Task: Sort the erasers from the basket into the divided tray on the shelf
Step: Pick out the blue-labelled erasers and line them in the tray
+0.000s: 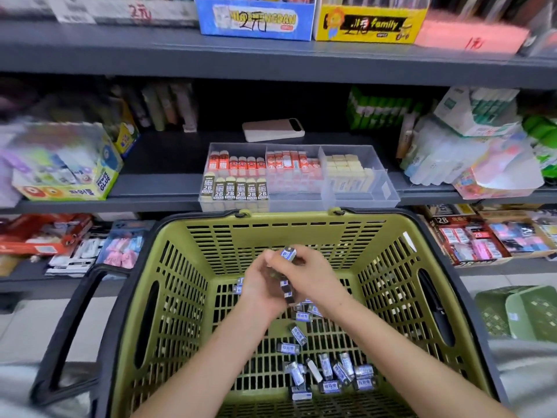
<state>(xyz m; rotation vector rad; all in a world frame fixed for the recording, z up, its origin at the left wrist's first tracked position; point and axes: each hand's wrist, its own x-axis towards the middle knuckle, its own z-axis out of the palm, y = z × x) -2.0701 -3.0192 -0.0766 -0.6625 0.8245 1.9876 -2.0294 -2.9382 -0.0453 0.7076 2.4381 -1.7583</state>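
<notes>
A dark shop shelf point(168, 188) carried the clear divided tray point(361, 200), partly filled. Below it, over the green basket point(180, 267), the left hand point(259, 285) gripped several stacked erasers point(286, 289) while the right hand point(307, 273) pinched one blue-labelled eraser point(288, 254). More loose erasers point(328, 375) lay on the basket floor.

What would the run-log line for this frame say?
phase: gathering | left hand: holds stacked erasers | right hand: adds eraser | basket: loose erasers remain | tray: partly filled

I'm seeing small blue-labelled erasers point(327, 377) lying scattered in the green slotted basket point(177, 300); the clear divided tray point(360, 188) is sitting partly filled on the shelf.
</notes>
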